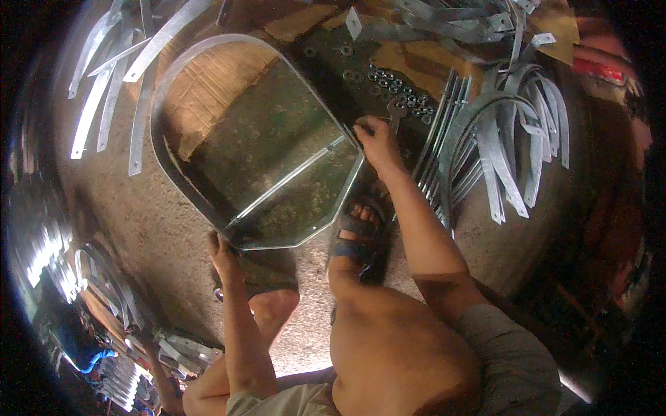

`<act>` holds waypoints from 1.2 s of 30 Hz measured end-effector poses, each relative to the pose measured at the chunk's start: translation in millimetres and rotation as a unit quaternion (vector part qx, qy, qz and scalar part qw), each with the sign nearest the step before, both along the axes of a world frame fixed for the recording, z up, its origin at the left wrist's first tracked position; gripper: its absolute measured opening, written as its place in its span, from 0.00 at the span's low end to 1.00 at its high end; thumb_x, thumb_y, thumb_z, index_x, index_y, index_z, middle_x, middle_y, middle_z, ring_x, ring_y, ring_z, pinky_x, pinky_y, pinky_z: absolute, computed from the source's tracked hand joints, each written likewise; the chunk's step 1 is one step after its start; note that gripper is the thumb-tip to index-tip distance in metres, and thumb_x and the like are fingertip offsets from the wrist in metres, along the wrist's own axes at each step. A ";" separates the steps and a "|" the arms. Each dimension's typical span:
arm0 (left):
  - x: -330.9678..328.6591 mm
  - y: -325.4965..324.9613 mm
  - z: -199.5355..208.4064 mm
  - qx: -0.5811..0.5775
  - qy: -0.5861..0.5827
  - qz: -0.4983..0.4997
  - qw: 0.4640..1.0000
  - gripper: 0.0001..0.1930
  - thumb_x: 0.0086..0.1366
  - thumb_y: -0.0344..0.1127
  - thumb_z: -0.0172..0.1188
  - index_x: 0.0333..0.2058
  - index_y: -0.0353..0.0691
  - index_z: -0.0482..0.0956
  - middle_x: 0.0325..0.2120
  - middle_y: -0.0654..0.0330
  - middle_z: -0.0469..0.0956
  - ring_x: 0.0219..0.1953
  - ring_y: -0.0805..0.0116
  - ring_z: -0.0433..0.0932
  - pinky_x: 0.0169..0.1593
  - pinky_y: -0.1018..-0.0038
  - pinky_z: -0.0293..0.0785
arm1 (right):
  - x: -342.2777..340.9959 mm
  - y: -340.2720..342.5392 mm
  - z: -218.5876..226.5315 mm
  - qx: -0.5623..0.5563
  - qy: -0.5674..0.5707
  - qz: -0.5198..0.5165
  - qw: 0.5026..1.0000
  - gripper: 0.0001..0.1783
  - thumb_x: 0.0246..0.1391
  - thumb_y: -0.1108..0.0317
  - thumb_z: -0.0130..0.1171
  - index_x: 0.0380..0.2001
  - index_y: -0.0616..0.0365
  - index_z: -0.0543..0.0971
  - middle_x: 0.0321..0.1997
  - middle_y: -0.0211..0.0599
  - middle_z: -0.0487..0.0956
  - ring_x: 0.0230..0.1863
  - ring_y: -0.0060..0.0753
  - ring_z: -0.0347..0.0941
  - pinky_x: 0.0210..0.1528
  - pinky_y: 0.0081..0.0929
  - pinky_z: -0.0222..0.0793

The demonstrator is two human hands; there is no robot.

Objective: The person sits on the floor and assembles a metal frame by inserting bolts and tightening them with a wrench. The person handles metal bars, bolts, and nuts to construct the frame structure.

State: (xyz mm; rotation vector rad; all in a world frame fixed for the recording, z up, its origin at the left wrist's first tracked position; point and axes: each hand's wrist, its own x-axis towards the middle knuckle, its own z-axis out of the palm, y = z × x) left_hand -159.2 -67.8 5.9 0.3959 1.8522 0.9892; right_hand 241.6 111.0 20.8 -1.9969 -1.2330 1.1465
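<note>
hoop (191, 199) risked twisting if its rod (284, 183) slipped. right hand (378, 144) pinched its rim; left hand (221, 256) touched it, fingers unclear.

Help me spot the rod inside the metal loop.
Find the large metal loop held between the left hand and right hand. A straight silver rod crosses its lower part diagonally. Unlike the bunched rods to the right, it spans the loop alone.

Smooth silver-grey metal on this rounded, looped flat band (239, 39), and look, a glossy silver metal rod (284, 183) across it! Matt, ridged brown cardboard sheet (222, 80) at eleven o'clock; satiny grey curved metal strips (489, 166) at two!
</note>
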 end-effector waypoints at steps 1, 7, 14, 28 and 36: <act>6.6 2.9 6.4 0.007 0.177 -0.035 0.984 0.13 0.70 0.39 0.57 0.49 0.41 0.74 0.34 0.61 0.75 0.31 0.72 0.71 0.31 0.73 0.67 | 0.9 -1.6 -0.4 0.001 -0.004 -0.005 1.000 0.16 0.60 0.65 0.59 0.47 0.64 0.81 0.47 0.49 0.82 0.52 0.43 0.78 0.55 0.34 0.69; 94.1 51.8 55.5 0.198 0.405 -0.152 0.880 0.21 0.60 0.30 0.63 0.53 0.39 0.73 0.46 0.52 0.74 0.51 0.56 0.72 0.52 0.63 0.69 | -11.3 -22.1 -12.2 0.030 0.084 -0.093 0.992 0.28 0.55 0.59 0.66 0.56 0.58 0.74 0.55 0.51 0.78 0.56 0.49 0.75 0.58 0.38 0.69; 193.7 134.9 33.7 0.148 0.400 -0.438 0.791 0.17 0.60 0.39 0.64 0.49 0.47 0.77 0.42 0.53 0.77 0.48 0.47 0.74 0.51 0.54 0.66 | -40.9 -26.3 3.2 0.109 -0.160 0.013 0.981 0.51 0.42 0.50 0.77 0.67 0.53 0.63 0.62 0.55 0.72 0.62 0.57 0.69 0.63 0.47 0.65; 194.0 138.8 17.6 0.125 0.311 -0.443 0.832 0.09 0.66 0.43 0.60 0.41 0.49 0.79 0.36 0.59 0.83 0.39 0.53 0.81 0.41 0.58 0.71 | -26.1 -36.1 -10.5 0.116 -0.139 0.066 0.981 0.56 0.41 0.60 0.78 0.70 0.57 0.57 0.67 0.55 0.66 0.69 0.57 0.60 0.68 0.45 0.58; 191.7 140.7 21.1 0.105 0.318 -0.459 0.823 0.09 0.65 0.43 0.61 0.41 0.49 0.80 0.35 0.57 0.83 0.37 0.50 0.82 0.39 0.57 0.74 | -29.1 -30.4 -2.5 0.144 -0.129 0.042 0.980 0.59 0.41 0.56 0.78 0.71 0.56 0.54 0.64 0.60 0.66 0.65 0.62 0.63 0.66 0.49 0.59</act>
